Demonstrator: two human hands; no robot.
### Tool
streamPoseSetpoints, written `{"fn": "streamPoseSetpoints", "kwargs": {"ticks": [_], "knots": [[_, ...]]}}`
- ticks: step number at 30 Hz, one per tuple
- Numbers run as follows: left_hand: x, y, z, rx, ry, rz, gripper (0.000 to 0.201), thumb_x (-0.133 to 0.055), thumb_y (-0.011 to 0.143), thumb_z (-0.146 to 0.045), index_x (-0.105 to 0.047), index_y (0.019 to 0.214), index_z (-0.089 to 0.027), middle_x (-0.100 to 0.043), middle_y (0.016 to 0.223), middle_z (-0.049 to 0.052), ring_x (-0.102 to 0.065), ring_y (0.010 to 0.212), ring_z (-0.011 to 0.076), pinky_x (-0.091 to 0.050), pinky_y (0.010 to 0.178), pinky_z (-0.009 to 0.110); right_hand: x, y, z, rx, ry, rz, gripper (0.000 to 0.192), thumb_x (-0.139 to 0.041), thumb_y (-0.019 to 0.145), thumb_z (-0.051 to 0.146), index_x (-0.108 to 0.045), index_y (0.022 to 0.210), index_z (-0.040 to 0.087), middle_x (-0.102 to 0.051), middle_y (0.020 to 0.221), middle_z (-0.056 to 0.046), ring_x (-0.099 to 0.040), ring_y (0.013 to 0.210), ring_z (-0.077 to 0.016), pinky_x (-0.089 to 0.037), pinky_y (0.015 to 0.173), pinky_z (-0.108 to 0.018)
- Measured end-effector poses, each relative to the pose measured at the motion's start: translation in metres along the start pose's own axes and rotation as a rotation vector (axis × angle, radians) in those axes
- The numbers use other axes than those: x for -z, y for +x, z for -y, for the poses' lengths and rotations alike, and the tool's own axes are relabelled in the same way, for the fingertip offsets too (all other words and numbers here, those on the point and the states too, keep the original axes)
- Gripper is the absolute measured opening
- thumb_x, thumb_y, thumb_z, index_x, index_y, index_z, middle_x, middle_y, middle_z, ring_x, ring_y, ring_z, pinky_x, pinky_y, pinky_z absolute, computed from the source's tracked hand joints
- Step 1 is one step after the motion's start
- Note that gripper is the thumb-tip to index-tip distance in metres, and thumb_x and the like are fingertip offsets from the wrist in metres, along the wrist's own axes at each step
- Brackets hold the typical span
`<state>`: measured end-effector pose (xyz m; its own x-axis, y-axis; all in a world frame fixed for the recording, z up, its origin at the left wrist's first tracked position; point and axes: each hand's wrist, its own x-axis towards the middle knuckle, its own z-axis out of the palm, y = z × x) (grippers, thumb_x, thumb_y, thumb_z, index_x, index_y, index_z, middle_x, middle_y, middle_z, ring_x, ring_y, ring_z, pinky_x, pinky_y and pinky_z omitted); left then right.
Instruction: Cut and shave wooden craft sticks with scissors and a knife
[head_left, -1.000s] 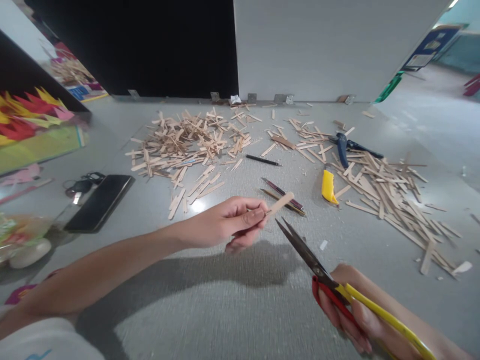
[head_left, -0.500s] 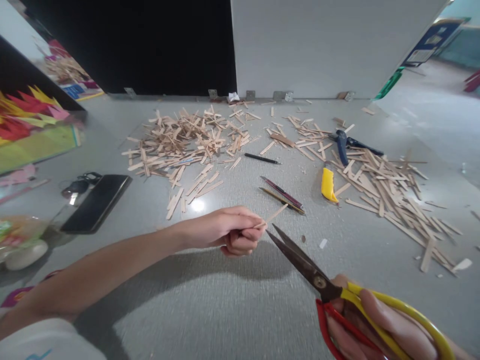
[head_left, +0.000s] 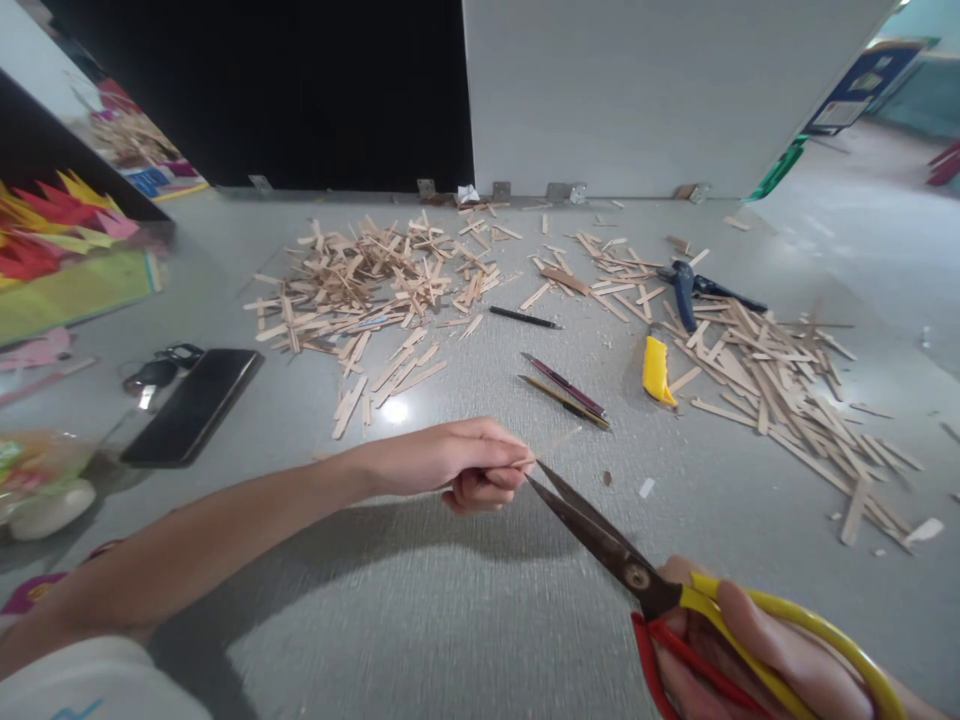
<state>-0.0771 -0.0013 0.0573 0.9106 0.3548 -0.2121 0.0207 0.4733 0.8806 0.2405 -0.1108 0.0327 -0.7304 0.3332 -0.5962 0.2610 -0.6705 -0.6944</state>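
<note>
Wooden stick [head_left: 553,442] sits just right of centre, low in the frame, pinched at one end by my left hand [head_left: 471,462] so its free end juts toward the blades — held out in the air, I judge, to keep my fingers clear of the cut. Starting at the far left I see coloured paper [head_left: 52,235], then a dark phone [head_left: 191,405] lying flat beside keys [head_left: 154,370]. Up the middle of the table [head_left: 450,620] lies a heap of cut sticks [head_left: 367,285]; right of it are pencils [head_left: 566,388] and a yellow cutter [head_left: 657,370]. At lower right my right hand [head_left: 739,650] is closed through the scissors [head_left: 630,570] handles — blades slightly parted around the stick's base.
</note>
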Motion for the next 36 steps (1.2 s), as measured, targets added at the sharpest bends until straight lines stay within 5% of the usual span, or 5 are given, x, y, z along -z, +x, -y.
{"fn": "streamPoseSetpoints", "kwargs": {"ticks": [11, 21, 25, 30, 36], "knots": [[-0.002, -0.001, -0.007, -0.001, 0.154, -0.012, 0.051, -0.05, 0.114, -0.041, -0.033, 0.069, -0.022, -0.024, 0.063, -0.006, -0.02, 0.053, 0.0111, -0.016, 0.05, 0.031, 0.006, -0.002, -0.009, -0.027, 0.121, 0.028, 0.099, -0.023, 0.082, 0.108, -0.053, 0.048, 0.02, -0.044, 0.034, 0.001, -0.039, 0.022, -0.0066, -0.028, 0.021, -0.013], [-0.003, -0.002, -0.006, -0.008, 0.187, -0.041, 0.051, -0.05, 0.113, -0.045, -0.035, 0.07, -0.022, -0.027, 0.064, -0.006, -0.021, 0.054, 0.0117, -0.017, 0.05, 0.031, 0.002, 0.009, 0.0, -0.159, 0.114, -0.053, 0.099, -0.045, 0.049, 0.119, -0.055, 0.042, 0.021, -0.032, 0.023, 0.002, -0.031, 0.014, -0.0095, -0.021, 0.015, -0.017], [-0.004, 0.0, -0.004, -0.061, 0.243, -0.07, 0.051, -0.048, 0.115, -0.048, -0.038, 0.072, -0.022, -0.031, 0.066, -0.006, -0.025, 0.055, 0.0112, -0.022, 0.051, 0.029, 0.002, 0.005, 0.001, -0.086, 0.054, -0.081, 0.096, -0.037, 0.065, 0.115, -0.051, 0.046, 0.022, -0.03, 0.025, 0.005, -0.028, 0.017, -0.0077, -0.022, 0.018, -0.017], [-0.002, 0.0, -0.005, -0.322, 0.628, -0.36, 0.044, -0.046, 0.116, -0.054, -0.054, 0.088, -0.021, -0.049, 0.07, -0.005, -0.042, 0.058, 0.0117, -0.037, 0.056, 0.026, 0.005, -0.005, 0.008, 0.191, -0.017, -0.206, 0.081, -0.043, 0.085, 0.102, -0.051, 0.071, 0.023, -0.038, 0.039, 0.008, -0.032, 0.028, -0.0049, -0.027, 0.029, -0.013], [0.009, -0.003, -0.008, -0.999, 1.385, -0.631, 0.013, -0.059, 0.113, -0.022, -0.071, 0.107, -0.022, -0.067, 0.085, 0.0, -0.063, 0.071, 0.0111, -0.051, 0.063, 0.022, 0.008, -0.017, 0.01, 0.203, -0.059, -0.123, 0.094, -0.029, 0.078, 0.109, -0.057, 0.08, 0.019, -0.052, 0.055, 0.001, -0.041, 0.04, -0.0072, -0.037, 0.039, -0.018]]}}
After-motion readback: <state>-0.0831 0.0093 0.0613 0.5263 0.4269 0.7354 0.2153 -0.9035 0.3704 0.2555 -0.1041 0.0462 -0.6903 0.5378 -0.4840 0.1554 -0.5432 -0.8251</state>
